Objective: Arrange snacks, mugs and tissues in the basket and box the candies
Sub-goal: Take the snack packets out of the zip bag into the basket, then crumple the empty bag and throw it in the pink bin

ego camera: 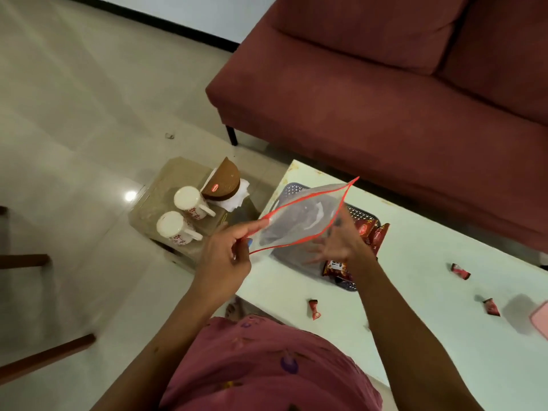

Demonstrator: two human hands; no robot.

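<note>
I hold up a clear zip bag [299,221] with a red rim over the table, its mouth spread wide. My left hand [225,253] pinches the rim at the near left corner. My right hand [341,247] lies with fingers spread against the bag's far side. Under the bag sits a dark grey basket [364,214] with red snack packets [374,232] in it. Three red wrapped candies [313,309] [460,271] [492,307] lie loose on the white table [430,336]. Two white mugs [189,201] [175,228] stand upside down on a cardboard box [166,179] on the floor, beside a brown tissue holder [222,182].
A dark red sofa [385,99] runs along the far side of the table. A pink object [541,320] shows at the table's right edge. Wooden furniture legs [44,357] stand on the tiled floor at the left.
</note>
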